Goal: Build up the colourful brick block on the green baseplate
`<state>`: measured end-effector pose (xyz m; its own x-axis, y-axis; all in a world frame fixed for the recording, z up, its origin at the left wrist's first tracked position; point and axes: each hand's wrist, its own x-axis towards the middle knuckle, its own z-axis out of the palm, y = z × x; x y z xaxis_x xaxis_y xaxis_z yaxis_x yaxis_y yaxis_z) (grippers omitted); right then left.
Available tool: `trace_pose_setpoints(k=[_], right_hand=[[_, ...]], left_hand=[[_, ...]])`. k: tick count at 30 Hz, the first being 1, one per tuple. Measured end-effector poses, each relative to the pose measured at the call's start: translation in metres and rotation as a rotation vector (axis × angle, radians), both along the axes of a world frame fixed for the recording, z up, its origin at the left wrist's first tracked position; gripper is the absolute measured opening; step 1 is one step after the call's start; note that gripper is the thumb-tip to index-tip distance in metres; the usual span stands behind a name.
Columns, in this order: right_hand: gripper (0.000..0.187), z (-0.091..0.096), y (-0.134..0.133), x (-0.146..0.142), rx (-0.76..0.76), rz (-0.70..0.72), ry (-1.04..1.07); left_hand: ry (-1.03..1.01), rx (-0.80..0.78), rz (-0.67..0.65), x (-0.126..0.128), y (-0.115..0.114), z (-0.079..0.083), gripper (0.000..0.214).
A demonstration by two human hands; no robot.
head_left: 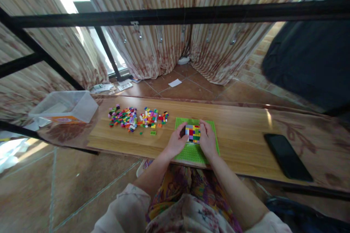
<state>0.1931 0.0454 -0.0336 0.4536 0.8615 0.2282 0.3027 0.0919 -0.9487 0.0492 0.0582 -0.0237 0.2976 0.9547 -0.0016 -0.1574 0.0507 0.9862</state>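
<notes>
A green baseplate (pixel 195 152) lies on the wooden board in front of me. On it stands a small multicoloured block of bricks (pixel 193 133). My left hand (pixel 177 141) presses against the block's left side with curled fingers. My right hand (pixel 207 139) holds its right side, fingers bent around the edge. A pile of loose coloured bricks (pixel 136 116) is spread on the board to the left of the plate, with a few single bricks lying closer to it.
A clear plastic box (pixel 65 106) lies at the board's far left. A black phone (pixel 287 156) rests on the right. Black metal bars (pixel 175 14) cross overhead. Curtains and a tiled floor lie beyond the board.
</notes>
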Motion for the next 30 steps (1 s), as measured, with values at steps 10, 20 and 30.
trace_pose_setpoints(k=[10,20,30], right_hand=[[0.041,0.006,-0.009,0.02,0.0,-0.041,0.378],[0.029,0.012,-0.084,0.047,-0.081,-0.133,0.393],[0.031,0.012,-0.088,0.048,-0.113,-0.14,0.312]], left_hand=[[0.251,0.137,0.27,-0.016,-0.013,0.005,0.044],[1.127,0.318,0.691,-0.102,-0.016,0.007,0.037],[0.95,0.336,0.524,-0.092,-0.02,0.011,0.021]])
